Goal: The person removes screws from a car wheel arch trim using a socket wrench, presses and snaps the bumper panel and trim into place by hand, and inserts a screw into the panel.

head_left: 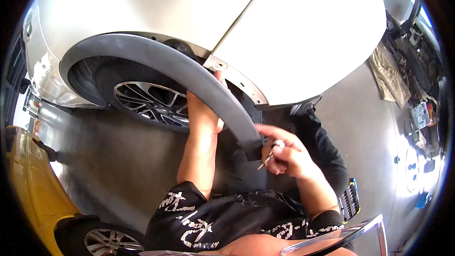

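- Wheel-arch trim (163,57): over the wheel (151,99), lower end apart from the white car body (303,42).
- Left hand (203,108): partly behind the trim; we cannot tell its grip.
- Right hand (290,155): holding a pointed tool (266,160), forefinger at the trim's end.
- We judge this as trim positioning; the next move calls for steady support.

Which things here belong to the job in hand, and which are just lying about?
In the job, apparently:
grey arch trim, partly off the white car
pointed tool in the right hand

Probably just about:
yellow car
tan sheet
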Demonstrator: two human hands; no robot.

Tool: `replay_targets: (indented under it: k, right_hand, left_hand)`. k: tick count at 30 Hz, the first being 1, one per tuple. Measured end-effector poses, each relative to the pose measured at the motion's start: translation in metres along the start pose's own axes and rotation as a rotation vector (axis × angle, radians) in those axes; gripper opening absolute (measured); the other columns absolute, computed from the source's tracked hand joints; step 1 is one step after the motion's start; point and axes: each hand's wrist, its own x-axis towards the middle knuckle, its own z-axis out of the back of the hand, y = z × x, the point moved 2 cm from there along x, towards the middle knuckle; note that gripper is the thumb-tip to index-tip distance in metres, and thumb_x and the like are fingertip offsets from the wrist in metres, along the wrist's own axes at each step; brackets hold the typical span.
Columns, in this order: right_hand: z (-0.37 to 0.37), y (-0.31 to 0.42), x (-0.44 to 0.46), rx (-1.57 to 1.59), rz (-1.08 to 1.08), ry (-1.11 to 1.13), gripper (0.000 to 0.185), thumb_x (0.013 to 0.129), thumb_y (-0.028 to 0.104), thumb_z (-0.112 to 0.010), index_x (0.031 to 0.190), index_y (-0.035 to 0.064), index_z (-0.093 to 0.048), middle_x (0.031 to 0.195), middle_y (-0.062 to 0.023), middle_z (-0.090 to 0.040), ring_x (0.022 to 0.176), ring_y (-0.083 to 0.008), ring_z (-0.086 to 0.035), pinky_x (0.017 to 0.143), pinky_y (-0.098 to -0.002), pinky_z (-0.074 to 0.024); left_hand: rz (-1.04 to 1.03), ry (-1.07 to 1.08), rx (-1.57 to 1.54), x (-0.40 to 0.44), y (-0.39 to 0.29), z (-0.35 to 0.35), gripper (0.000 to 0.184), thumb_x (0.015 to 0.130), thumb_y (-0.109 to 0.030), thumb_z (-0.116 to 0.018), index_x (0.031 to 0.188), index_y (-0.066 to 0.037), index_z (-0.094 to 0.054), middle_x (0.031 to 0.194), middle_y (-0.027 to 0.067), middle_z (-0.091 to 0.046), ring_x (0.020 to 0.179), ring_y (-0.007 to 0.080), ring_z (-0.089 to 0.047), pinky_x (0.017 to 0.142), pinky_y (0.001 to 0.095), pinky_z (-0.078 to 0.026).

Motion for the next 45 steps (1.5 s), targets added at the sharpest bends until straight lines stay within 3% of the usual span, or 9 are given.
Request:
replay_targets:
  k: [5,8,10,18,27,32,35,36,45]
  right_hand:
    - [0.008,-0.018,-0.001,0.065,0.013,0.058,0.07,0.102,0.013,-0.056,0.165,0.0064,-0.029,0.07,0.0008,-0.051,0.054,-0.0073,-0.046,0.05,-0.0223,-0.0339]
    - [0.008,-0.022,-0.01,0.024,0.02,0.124,0.07,0.101,0.01,-0.057,0.166,0.0068,-0.029,0.071,0.0004,-0.052,0.057,-0.0068,-0.046,0.052,-0.0218,-0.0353]
    - [0.003,-0.016,-0.013,0.009,0.01,0.152,0.073,0.1,0.006,-0.058,0.167,0.0078,-0.027,0.073,-0.0009,-0.053,0.059,-0.0074,-0.047,0.055,-0.0226,-0.0378]
    - [0.005,-0.011,-0.009,-0.011,-0.041,0.184,0.078,0.097,-0.001,-0.059,0.167,0.0044,-0.024,0.075,-0.0008,-0.053,0.063,-0.0086,-0.046,0.061,-0.0239,-0.0385]
    - [0.009,-0.015,-0.006,-0.026,-0.031,0.254,0.08,0.095,-0.004,-0.062,0.166,0.0001,-0.024,0.079,-0.0022,-0.057,0.067,-0.0084,-0.047,0.065,-0.0242,-0.0401]
    - [0.006,-0.014,-0.003,-0.262,0.076,0.22,0.082,0.093,-0.001,-0.064,0.165,-0.0021,-0.024,0.08,-0.0048,-0.062,0.071,-0.009,-0.054,0.069,-0.0237,-0.0443]
    - [0.001,-0.009,-0.002,-0.304,0.087,0.188,0.082,0.092,0.0,-0.064,0.164,-0.0023,-0.025,0.079,-0.005,-0.062,0.071,-0.0091,-0.054,0.069,-0.0236,-0.0443]
    - [0.0,-0.008,-0.002,-0.319,0.091,0.174,0.082,0.092,0.0,-0.063,0.164,-0.0023,-0.025,0.079,-0.005,-0.062,0.07,-0.0091,-0.054,0.069,-0.0235,-0.0442]
    - [0.006,-0.008,0.004,-0.302,0.076,0.184,0.083,0.091,-0.002,-0.063,0.164,-0.0021,-0.025,0.074,-0.0019,-0.058,0.068,-0.008,-0.052,0.068,-0.0232,-0.0433]
  left_hand:
    - [-0.111,-0.173,0.002,0.0,-0.024,-0.027,0.019,0.099,-0.005,-0.072,0.093,-0.009,-0.054,0.079,-0.0014,-0.055,0.07,0.0075,-0.055,0.063,0.0224,-0.047]
    - [-0.472,-0.2,0.381,0.015,-0.008,-0.019,0.047,0.098,-0.02,-0.075,0.134,-0.003,-0.049,0.127,0.0101,-0.056,0.116,0.0201,-0.053,0.104,0.0376,-0.042]
    - [-0.488,-0.04,0.191,0.031,0.005,-0.016,0.072,0.1,-0.029,-0.074,0.157,-0.004,-0.036,0.151,0.0119,-0.049,0.137,0.024,-0.046,0.118,0.0437,-0.033]
    - [-0.535,0.004,0.067,0.051,0.04,0.012,0.087,0.096,-0.045,-0.076,0.163,-0.016,-0.029,0.156,0.0047,-0.045,0.141,0.0236,-0.045,0.118,0.0485,-0.035]
    - [-0.518,0.021,0.061,0.036,0.011,-0.013,0.085,0.098,-0.048,-0.073,0.16,-0.007,-0.033,0.149,0.0079,-0.052,0.134,0.0204,-0.05,0.114,0.0429,-0.037]
    - [-0.402,0.011,-0.079,0.036,0.017,-0.005,0.081,0.102,-0.062,-0.056,0.161,-0.01,-0.033,0.161,0.0081,-0.041,0.146,0.0259,-0.041,0.119,0.049,-0.035]
    - [-0.454,0.024,0.0,0.038,0.007,-0.002,0.073,0.106,-0.056,-0.051,0.16,-0.01,-0.035,0.159,0.0087,-0.044,0.144,0.0272,-0.043,0.119,0.0496,-0.036]
    - [-0.46,0.073,0.002,0.039,-0.003,-0.002,0.065,0.106,-0.046,-0.055,0.158,-0.008,-0.039,0.157,0.0086,-0.046,0.142,0.0276,-0.046,0.118,0.0497,-0.038]
    - [-0.657,0.081,0.368,0.058,-0.026,0.033,0.064,0.1,-0.038,-0.073,0.148,-0.004,-0.049,0.146,0.0098,-0.057,0.135,0.0242,-0.052,0.117,0.0474,-0.04]
